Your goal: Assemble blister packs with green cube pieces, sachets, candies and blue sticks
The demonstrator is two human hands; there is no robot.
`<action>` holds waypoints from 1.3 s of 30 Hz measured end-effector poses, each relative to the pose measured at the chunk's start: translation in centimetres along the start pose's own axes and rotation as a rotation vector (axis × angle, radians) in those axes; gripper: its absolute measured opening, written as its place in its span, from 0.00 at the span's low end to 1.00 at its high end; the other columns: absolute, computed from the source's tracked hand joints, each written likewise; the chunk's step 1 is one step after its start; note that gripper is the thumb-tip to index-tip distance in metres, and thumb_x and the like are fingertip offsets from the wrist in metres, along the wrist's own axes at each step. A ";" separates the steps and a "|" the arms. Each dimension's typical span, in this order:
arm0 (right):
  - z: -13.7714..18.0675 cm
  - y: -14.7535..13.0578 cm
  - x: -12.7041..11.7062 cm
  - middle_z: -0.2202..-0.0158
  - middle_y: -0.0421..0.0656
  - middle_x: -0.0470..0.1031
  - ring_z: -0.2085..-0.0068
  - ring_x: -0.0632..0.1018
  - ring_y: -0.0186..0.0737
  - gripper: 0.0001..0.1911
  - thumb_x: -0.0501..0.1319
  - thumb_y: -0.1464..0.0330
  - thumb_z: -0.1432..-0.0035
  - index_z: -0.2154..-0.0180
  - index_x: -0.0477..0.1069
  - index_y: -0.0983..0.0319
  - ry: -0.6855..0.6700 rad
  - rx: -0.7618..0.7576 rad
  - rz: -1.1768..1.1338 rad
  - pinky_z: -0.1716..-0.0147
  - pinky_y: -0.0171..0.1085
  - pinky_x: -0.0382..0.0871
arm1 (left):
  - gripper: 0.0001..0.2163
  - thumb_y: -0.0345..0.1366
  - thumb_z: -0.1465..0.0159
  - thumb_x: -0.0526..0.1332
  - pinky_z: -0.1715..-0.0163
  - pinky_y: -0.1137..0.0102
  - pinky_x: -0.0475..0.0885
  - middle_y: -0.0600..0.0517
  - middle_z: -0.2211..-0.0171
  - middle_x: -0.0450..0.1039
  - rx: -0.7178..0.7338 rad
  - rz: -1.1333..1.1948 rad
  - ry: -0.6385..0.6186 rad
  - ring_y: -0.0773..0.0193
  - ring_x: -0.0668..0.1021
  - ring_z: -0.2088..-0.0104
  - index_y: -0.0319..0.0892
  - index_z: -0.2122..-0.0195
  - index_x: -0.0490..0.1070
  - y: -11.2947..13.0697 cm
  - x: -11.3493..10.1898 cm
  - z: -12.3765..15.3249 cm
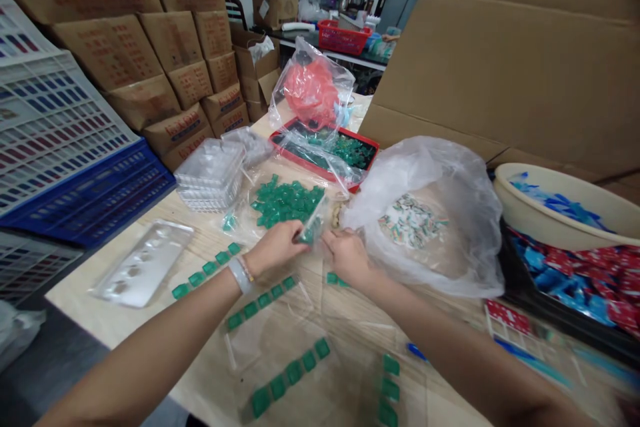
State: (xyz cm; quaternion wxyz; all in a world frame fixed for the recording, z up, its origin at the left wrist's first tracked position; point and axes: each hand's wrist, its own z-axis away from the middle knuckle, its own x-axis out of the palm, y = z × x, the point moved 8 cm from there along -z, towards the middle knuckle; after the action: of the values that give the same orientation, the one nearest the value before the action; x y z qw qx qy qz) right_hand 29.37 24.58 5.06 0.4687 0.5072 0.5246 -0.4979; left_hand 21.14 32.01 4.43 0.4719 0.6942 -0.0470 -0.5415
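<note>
Both hands meet over the middle of the table. My left hand (280, 250), a bracelet on its wrist, is closed on a thin clear plastic piece (315, 213) that stands tilted, with green showing at its lower end. Just to its right, the fingers of my right hand (347, 255) are pinched together; what they hold, if anything, I cannot make out. Behind the hands lies a heap of green squarish pieces (287, 203) on clear plastic. Rows of similar green pieces (293, 371) lie in clear trays nearer to me.
An empty clear tray (145, 263) and stacked clear trays (210, 173) are at left. A red-rimmed tray (300, 159) stands behind, a plastic bag of small multicoloured pieces (485, 240) at right. Further right is a cream basin (545, 217). Cardboard boxes (115, 53) and crates (107, 197) flank the table.
</note>
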 end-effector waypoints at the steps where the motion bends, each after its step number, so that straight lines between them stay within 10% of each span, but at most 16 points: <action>1: -0.8 0.3 -1.0 0.74 0.43 0.72 0.71 0.71 0.36 0.12 0.47 0.70 0.41 0.70 0.68 0.63 0.055 0.037 -0.029 0.67 0.35 0.56 | 0.09 0.39 0.50 0.62 0.73 0.72 0.63 0.56 0.78 0.64 -0.047 0.168 0.016 0.67 0.69 0.74 0.39 0.74 0.65 -0.4 -0.7 -0.6; 8: -7.5 1.4 -5.5 0.71 0.43 0.73 0.71 0.71 0.37 0.13 0.46 0.66 0.42 0.65 0.67 0.62 0.215 0.165 -0.118 0.74 0.33 0.54 | 0.05 0.33 0.49 0.62 0.77 0.76 0.62 0.53 0.76 0.69 -0.406 1.225 -0.096 0.70 0.71 0.76 0.38 0.72 0.68 -3.3 -3.4 -4.3; 17: -6.9 1.1 -5.1 0.71 0.44 0.72 0.70 0.71 0.35 0.13 0.46 0.68 0.41 0.68 0.67 0.63 0.256 -0.021 -0.095 0.70 0.32 0.56 | 0.05 0.29 0.47 0.60 0.79 0.78 0.62 0.54 0.79 0.65 -0.451 1.496 -0.335 0.74 0.67 0.79 0.37 0.67 0.70 -3.0 -1.3 -5.3; 26: -3.2 -1.8 -1.5 0.74 0.47 0.74 0.74 0.73 0.38 0.11 0.48 0.73 0.45 0.67 0.69 0.65 -0.118 -0.310 0.113 0.73 0.34 0.60 | 0.17 0.34 0.53 0.64 0.65 0.75 0.64 0.51 0.60 0.70 -0.247 0.751 0.260 0.69 0.72 0.64 0.39 0.60 0.70 -5.0 -7.9 -5.8; 34: -1.4 -0.2 -0.1 0.77 0.45 0.74 0.75 0.73 0.37 0.09 0.53 0.79 0.52 0.76 0.70 0.64 -0.367 -0.284 -0.002 0.78 0.31 0.60 | 0.07 0.38 0.51 0.60 0.65 0.71 0.65 0.52 0.73 0.74 -0.050 0.171 -0.050 0.62 0.73 0.69 0.41 0.74 0.74 -3.4 -2.4 0.5; 39: -5.3 2.9 -5.4 0.82 0.37 0.68 0.80 0.69 0.30 0.09 0.53 0.74 0.49 0.79 0.65 0.63 -0.157 -0.125 -0.544 0.78 0.30 0.62 | 0.12 0.38 0.44 0.55 0.57 0.68 0.64 0.47 0.60 0.73 -0.041 0.111 0.173 0.59 0.72 0.59 0.41 0.63 0.73 -2.6 -4.7 3.0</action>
State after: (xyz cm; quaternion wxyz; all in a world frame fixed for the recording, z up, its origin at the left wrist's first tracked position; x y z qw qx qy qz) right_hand 32.63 29.50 10.68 0.3874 0.2782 0.6331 -0.6098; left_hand 15.69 34.36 6.07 0.5174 0.7250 -0.0333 -0.4533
